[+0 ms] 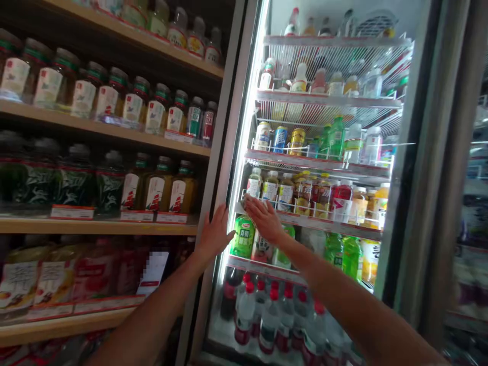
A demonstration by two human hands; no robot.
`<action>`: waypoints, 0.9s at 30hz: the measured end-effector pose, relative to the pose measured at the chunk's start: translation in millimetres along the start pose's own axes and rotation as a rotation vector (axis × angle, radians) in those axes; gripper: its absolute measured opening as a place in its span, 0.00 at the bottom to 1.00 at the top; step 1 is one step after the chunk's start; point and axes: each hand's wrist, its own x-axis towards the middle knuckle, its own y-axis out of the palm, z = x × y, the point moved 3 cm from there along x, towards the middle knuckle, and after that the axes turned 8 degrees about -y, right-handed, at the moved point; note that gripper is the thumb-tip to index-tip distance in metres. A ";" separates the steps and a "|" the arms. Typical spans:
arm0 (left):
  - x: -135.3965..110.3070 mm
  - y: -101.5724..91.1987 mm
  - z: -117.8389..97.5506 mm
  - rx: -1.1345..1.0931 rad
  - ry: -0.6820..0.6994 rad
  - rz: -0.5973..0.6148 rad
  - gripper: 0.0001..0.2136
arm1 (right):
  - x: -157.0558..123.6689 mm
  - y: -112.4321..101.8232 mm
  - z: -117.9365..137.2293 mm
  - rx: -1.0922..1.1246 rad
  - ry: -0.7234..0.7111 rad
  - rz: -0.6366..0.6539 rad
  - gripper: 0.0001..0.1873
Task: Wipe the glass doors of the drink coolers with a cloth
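Note:
My left hand (216, 233) lies open against the metal edge (222, 183) of a lit drinks cooler, thumb pointing right and fingers up. Farther right, my right hand (267, 219) reaches to the left end of a cooler shelf rail (328, 222), its fingers stretched out and close together. A small greyish patch shows by its fingertips; what it is I cannot make out. Just below are a green bottle (243, 238) and a bottle with a pale label, partly covered by this hand. Above it stand bottles with white labels (253, 184). Whether glass lies between hand and shelf, I cannot tell.
Wooden shelves (99, 226) with rows of bottles rise at the left. A phone-like screen (154, 269) shows near the left forearm. Red-capped bottles (270, 317) fill the cooler's bottom. Cans (280, 138) stand on a higher wire shelf. Another cooler (473, 213) is at the right.

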 end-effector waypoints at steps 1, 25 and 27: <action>1.6 -2.1 4.8 0.013 -0.020 0.006 0.29 | 10.9 -0.8 -5.0 -0.002 0.041 -0.015 0.28; 18.0 -28.2 24.2 0.125 -0.015 -0.022 0.30 | 34.6 4.0 20.5 0.027 -0.125 0.015 0.31; 22.8 -29.7 20.7 0.127 -0.007 -0.029 0.30 | 41.1 -4.6 -0.7 -0.005 -0.053 0.000 0.30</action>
